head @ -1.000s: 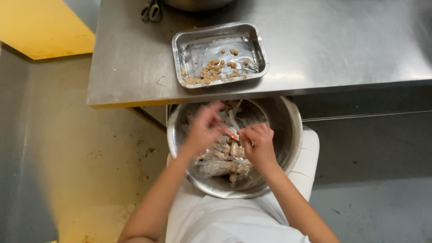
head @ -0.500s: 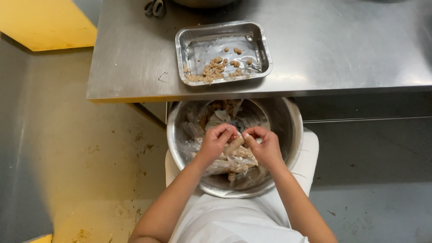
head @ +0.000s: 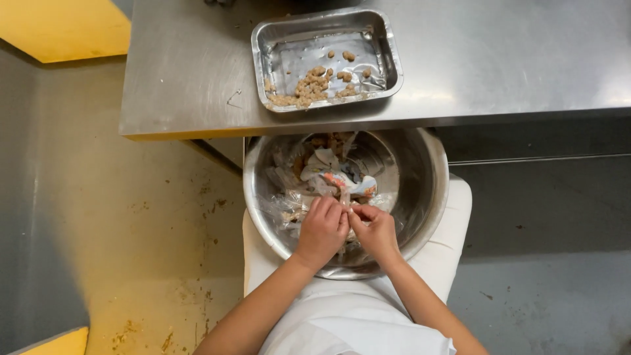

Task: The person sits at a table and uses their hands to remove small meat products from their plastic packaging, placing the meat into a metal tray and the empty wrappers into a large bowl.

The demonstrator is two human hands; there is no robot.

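Wrappers (head: 328, 177), crumpled clear plastic with patches of colour, lay heaped in a steel bowl (head: 427, 190) that sat on a white seat (head: 453, 230) just below the edge of a steel table (head: 499, 59). Both hands were down inside the near half of the bowl, side by side and touching at the fingertips. The left hand (head: 322, 230) had its fingers (head: 325, 209) curled together over the pile, and the right hand (head: 376, 230) had its fingers (head: 361, 213) bent in toward the left; they pinched at something small between them, but what it was could not be told, since the hands covered it. More plastic and pale lumps lay under and beyond the hands, reaching toward the far wall of the bowl. On the table above, well apart from the hands, stood a foil tray (head: 391, 46) with brown crumbs (head: 312, 82) gathered in its near left part. The floor (head: 151, 223) to the left was stained yellow.
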